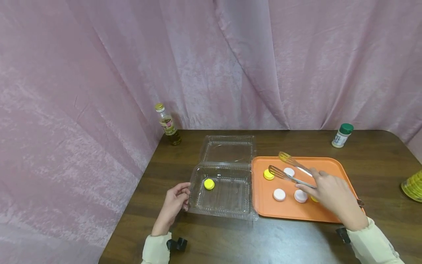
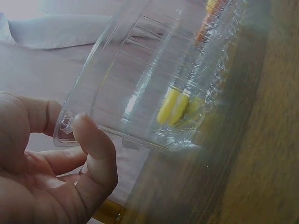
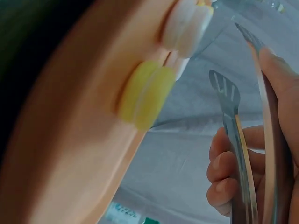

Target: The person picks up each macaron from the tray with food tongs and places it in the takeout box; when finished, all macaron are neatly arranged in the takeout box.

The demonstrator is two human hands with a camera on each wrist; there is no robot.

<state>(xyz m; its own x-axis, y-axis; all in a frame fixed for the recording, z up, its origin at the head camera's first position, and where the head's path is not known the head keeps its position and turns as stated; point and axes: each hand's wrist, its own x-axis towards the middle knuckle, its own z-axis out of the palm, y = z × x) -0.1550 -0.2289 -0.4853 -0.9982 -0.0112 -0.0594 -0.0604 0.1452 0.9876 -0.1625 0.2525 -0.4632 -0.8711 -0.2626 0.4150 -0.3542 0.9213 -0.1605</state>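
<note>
My left hand (image 1: 176,201) pinches the rim at the left side of a clear plastic clamshell box (image 1: 230,194), whose lid lies folded back. Inside the base, towards the left, sits one yellow macaron (image 1: 209,184), seen through the wall in the left wrist view. My right hand (image 1: 336,194) holds metal tongs (image 1: 286,176), their slotted ends spread apart over the orange tray (image 1: 265,207). Near those ends are a yellow macaron (image 1: 268,175) and a white macaron (image 1: 289,170). Other white macarons (image 1: 279,195) lie closer to me, and another yellow one is partly hidden by my right hand.
An oil bottle (image 1: 169,128) stands at the table's back left corner. Behind the tray is a green-capped shaker (image 1: 342,136). A yellow container (image 1: 414,187) is cut off at the right edge. Pink curtain (image 1: 211,66) hangs behind the table.
</note>
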